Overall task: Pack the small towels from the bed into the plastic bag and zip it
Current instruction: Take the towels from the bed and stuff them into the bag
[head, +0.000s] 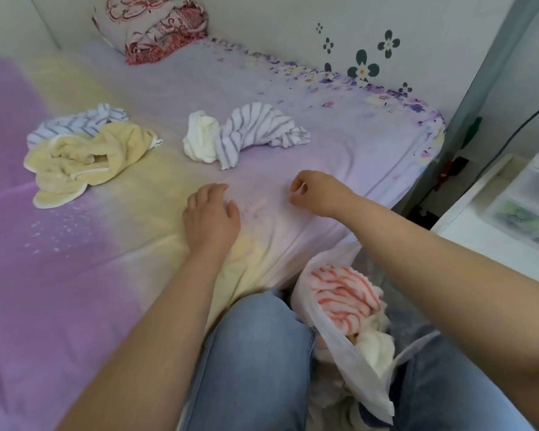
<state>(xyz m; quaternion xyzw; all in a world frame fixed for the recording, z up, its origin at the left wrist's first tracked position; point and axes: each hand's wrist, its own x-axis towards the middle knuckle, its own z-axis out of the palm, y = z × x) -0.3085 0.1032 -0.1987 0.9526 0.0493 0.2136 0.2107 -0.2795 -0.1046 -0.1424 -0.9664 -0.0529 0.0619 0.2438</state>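
Partly done: the bag [352,346] between my knees holds some towels and is unzipped. Four towels [240,135] remain on the bed [106,275]. My left hand [210,219] and right hand [316,192] hold nothing, fingers loosely curled.

My empty left hand [210,217] and right hand [313,194] hover over the bed [75,290], near its towels [246,135], with the open plastic bag [349,343] just beside the bed.
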